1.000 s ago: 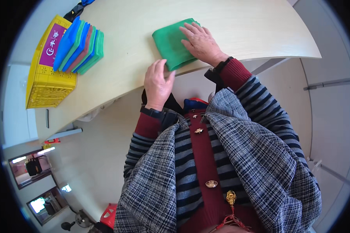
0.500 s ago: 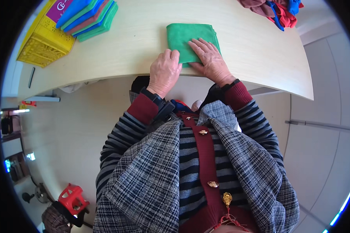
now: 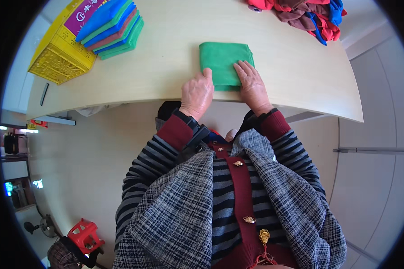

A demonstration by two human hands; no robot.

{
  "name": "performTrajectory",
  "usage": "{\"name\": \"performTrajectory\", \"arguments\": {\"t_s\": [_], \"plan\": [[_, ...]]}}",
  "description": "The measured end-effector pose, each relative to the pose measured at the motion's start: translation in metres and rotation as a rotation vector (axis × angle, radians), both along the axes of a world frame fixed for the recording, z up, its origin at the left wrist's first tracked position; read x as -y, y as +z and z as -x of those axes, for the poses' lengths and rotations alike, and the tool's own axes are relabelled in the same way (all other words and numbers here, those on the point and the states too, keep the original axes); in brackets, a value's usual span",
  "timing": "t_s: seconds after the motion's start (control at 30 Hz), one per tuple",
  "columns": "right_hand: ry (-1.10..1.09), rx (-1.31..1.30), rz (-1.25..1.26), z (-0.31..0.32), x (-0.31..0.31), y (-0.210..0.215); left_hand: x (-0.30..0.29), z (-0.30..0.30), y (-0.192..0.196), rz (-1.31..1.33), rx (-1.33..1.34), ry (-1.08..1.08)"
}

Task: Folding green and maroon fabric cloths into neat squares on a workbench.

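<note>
A folded green cloth (image 3: 224, 60) lies flat near the table's front edge, its layers showing along the near side. My left hand (image 3: 196, 95) is closed at the cloth's near left corner, fingers curled and thumb against the edge. How much cloth sits between those fingers is partly hidden. Along the right side, my right hand (image 3: 253, 89) rests open, its fingers stretched out over the top of the cloth.
At the far left a yellow basket (image 3: 60, 62) stands beside a stack of folded blue, green and brown cloths (image 3: 114, 33). Crumpled red, brown and blue cloths (image 3: 307, 15) lie at the far right. The curved table (image 3: 166, 71) ends close to my body. A red stool (image 3: 84, 235) stands on the floor.
My right hand has slid from the middle of the green cloth to its right side. My left hand stays at the near left corner. The whole view has shifted, so the table appears lower.
</note>
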State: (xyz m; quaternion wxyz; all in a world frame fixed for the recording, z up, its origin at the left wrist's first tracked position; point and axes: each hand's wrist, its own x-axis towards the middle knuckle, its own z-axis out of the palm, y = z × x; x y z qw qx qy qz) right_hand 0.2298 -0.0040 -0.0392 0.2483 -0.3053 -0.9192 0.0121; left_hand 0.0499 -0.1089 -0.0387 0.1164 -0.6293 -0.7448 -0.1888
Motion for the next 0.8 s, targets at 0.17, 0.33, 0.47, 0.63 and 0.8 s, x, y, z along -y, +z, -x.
{"name": "performTrajectory", "arguments": {"t_s": [0.17, 0.33, 0.47, 0.63, 0.8], "plan": [[-0.023, 0.075, 0.011, -0.006, 0.01, -0.001, 0.008, -0.005, 0.003, 0.013, 0.011, -0.016], [-0.005, 0.042, 0.021, -0.001, 0.003, 0.0, 0.008, 0.0, 0.009, 0.007, -0.061, -0.017], [0.001, 0.03, 0.012, -0.004, 0.003, 0.0, 0.012, -0.001, 0.008, 0.04, -0.17, -0.031], [-0.015, 0.08, 0.022, -0.012, 0.0, -0.001, 0.01, -0.002, 0.005, 0.02, -0.164, -0.082], [-0.041, 0.098, 0.013, -0.022, -0.003, -0.002, 0.012, -0.004, 0.005, 0.068, -0.256, -0.107]]}}
